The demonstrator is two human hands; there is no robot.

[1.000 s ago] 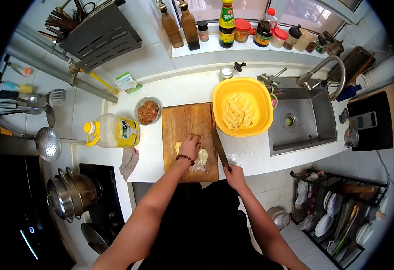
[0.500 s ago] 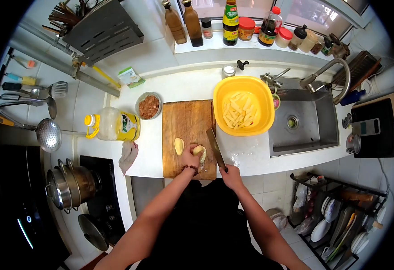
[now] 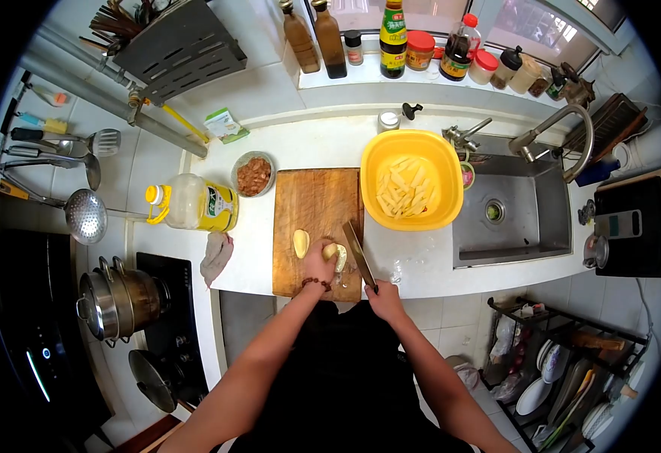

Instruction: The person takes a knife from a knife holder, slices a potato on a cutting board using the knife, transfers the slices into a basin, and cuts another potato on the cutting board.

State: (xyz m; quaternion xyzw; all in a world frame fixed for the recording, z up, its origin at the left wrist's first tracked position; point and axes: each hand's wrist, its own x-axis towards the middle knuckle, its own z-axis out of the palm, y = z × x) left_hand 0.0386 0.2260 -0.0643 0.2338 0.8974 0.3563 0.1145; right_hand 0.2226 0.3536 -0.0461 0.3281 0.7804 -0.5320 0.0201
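My left hand (image 3: 318, 266) presses a peeled potato piece (image 3: 330, 251) down on the wooden cutting board (image 3: 315, 192), its fingers closed round it. Thin potato slices (image 3: 341, 259) lean against the right side of that piece. Left of the hand lies another potato piece (image 3: 301, 243). My right hand (image 3: 385, 300) is closed on the handle of a cleaver (image 3: 358, 253). The blade stands at the board's right edge, slanting, a little apart from the slices. Cut potato strips (image 3: 402, 189) lie in the yellow basin (image 3: 451, 162) behind the cleaver.
A bowl of chopped meat (image 3: 254, 175) and an oil jug (image 3: 198, 204) are on the left, near a grey cloth (image 3: 216, 257). The sink (image 3: 519, 245) is right of the basin. Pots (image 3: 119, 302) stand by the stove. Sauce bottles (image 3: 393, 41) line the sill.
The cleaver and my right hand have shifted slightly left, toward the potato. My left hand keeps its hold. The whole view has tilted a little.
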